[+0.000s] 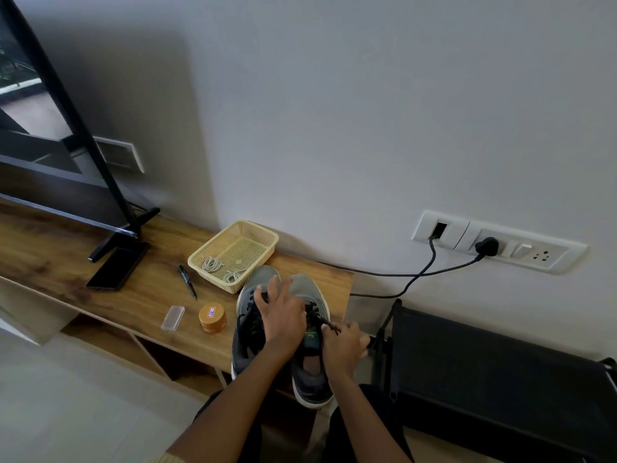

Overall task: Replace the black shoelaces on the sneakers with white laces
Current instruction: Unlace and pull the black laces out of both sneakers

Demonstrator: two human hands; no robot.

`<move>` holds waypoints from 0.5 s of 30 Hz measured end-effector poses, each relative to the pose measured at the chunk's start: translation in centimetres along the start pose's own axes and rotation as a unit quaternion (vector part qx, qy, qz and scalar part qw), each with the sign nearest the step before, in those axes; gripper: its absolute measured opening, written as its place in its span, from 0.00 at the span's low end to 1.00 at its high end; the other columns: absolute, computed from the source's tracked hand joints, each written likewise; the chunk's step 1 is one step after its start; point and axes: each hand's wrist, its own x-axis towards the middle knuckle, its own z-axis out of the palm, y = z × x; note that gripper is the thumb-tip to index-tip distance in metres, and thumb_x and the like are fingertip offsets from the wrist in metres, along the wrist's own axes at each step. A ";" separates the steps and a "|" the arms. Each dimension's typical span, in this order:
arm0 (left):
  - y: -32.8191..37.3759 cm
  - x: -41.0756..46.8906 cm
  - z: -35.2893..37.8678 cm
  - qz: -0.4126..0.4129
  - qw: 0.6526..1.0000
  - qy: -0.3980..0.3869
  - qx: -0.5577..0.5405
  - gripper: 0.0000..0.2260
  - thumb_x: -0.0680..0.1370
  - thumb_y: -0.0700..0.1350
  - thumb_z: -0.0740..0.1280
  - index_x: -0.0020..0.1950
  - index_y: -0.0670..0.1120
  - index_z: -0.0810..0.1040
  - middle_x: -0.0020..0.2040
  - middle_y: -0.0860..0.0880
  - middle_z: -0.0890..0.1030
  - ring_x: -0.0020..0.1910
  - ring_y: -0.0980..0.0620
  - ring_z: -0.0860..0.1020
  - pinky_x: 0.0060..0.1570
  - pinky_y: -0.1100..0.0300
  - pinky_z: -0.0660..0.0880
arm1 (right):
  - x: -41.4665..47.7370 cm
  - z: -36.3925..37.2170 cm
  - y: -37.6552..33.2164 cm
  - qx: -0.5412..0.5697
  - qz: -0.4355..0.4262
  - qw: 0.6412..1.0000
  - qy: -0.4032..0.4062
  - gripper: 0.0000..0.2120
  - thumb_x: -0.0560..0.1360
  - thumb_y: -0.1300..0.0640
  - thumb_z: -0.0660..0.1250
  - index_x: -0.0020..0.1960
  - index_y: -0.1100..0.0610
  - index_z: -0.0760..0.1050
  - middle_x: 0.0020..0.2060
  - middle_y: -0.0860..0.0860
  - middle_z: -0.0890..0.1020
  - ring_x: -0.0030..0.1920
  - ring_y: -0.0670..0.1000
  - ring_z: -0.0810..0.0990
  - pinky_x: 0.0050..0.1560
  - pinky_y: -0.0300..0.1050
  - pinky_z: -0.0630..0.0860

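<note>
Two grey sneakers stand side by side at the right end of the wooden table, toes toward the wall. The left sneaker and the right sneaker both carry black laces. My left hand lies across the two shoes with fingers spread and straight, pressing them down. My right hand pinches the black lace end at the top of the right sneaker. Two coiled white laces lie in the beige basket just beyond the toes.
On the table lie a black pen, a clear plastic case, a round orange tin and a dark phone. A TV stands at the left. A black chair is at the right; cables run to wall sockets.
</note>
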 end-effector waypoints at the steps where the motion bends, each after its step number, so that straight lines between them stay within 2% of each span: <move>1: -0.4 0.2 -0.4 -0.011 1.000 0.008 -0.002 0.07 0.78 0.48 0.61 0.51 0.53 0.79 0.74 0.52 0.59 0.76 0.46 0.47 0.68 0.42 0.42 | -0.2 -0.2 -0.2 -0.015 -0.006 1.000 0.007 0.12 0.75 0.51 0.66 0.55 0.57 0.80 0.57 0.50 0.75 0.60 0.55 0.65 0.61 0.49 0.59; 5: -2.2 0.5 -1.1 -0.064 0.998 0.014 0.003 0.06 0.76 0.48 0.63 0.49 0.55 0.80 0.72 0.52 0.62 0.75 0.46 0.50 0.69 0.43 0.46 | -0.7 -0.4 -0.4 -0.033 -0.024 0.999 0.016 0.12 0.75 0.51 0.67 0.55 0.57 0.79 0.59 0.49 0.74 0.62 0.54 0.64 0.63 0.50 0.57; 8: -3.2 0.2 -0.7 -0.136 0.990 0.030 -0.028 0.05 0.75 0.49 0.65 0.44 0.55 0.81 0.72 0.53 0.64 0.74 0.46 0.51 0.67 0.45 0.44 | -0.9 -0.2 -0.4 -0.048 -0.044 0.998 0.020 0.12 0.74 0.52 0.68 0.55 0.56 0.79 0.61 0.49 0.74 0.64 0.54 0.64 0.64 0.51 0.55; 10: -3.0 -0.1 -0.5 -0.155 0.985 0.053 -0.058 0.05 0.73 0.46 0.67 0.43 0.54 0.81 0.70 0.52 0.66 0.73 0.45 0.54 0.66 0.44 0.43 | -1.0 -0.4 -0.5 -0.033 -0.048 0.998 0.026 0.13 0.74 0.54 0.69 0.56 0.58 0.79 0.62 0.52 0.74 0.66 0.56 0.64 0.66 0.53 0.55; 11: -2.6 -0.4 -0.5 -0.139 0.986 0.065 -0.066 0.06 0.71 0.44 0.68 0.43 0.54 0.82 0.69 0.50 0.69 0.72 0.44 0.57 0.66 0.43 0.44 | -1.0 -0.5 -0.6 -0.032 -0.044 0.998 0.020 0.14 0.74 0.54 0.69 0.56 0.58 0.78 0.64 0.52 0.73 0.67 0.57 0.63 0.67 0.54 0.54; 13: -1.4 -0.7 -0.3 -0.050 0.995 0.066 -0.064 0.07 0.66 0.43 0.71 0.41 0.53 0.82 0.66 0.48 0.73 0.71 0.42 0.63 0.66 0.41 0.48 | -0.8 -0.9 -0.7 -0.013 -0.020 1.000 0.002 0.15 0.73 0.54 0.69 0.58 0.59 0.77 0.66 0.54 0.71 0.70 0.57 0.60 0.69 0.54 0.54; 14: -0.8 -0.9 -0.1 0.000 0.997 0.067 -0.039 0.05 0.66 0.46 0.71 0.41 0.53 0.81 0.68 0.48 0.72 0.72 0.41 0.62 0.67 0.40 0.45 | -0.8 -1.1 -0.9 0.013 -0.003 1.000 -0.003 0.16 0.73 0.55 0.70 0.58 0.60 0.77 0.66 0.54 0.71 0.70 0.57 0.60 0.70 0.54 0.54; 15: -0.2 -1.0 0.0 0.037 0.998 0.043 -0.014 0.04 0.68 0.49 0.69 0.42 0.54 0.80 0.71 0.50 0.67 0.74 0.42 0.56 0.67 0.40 0.40 | -0.8 -1.3 -1.0 0.038 0.013 0.999 -0.005 0.16 0.72 0.56 0.71 0.58 0.60 0.77 0.66 0.54 0.71 0.71 0.57 0.59 0.70 0.54 0.54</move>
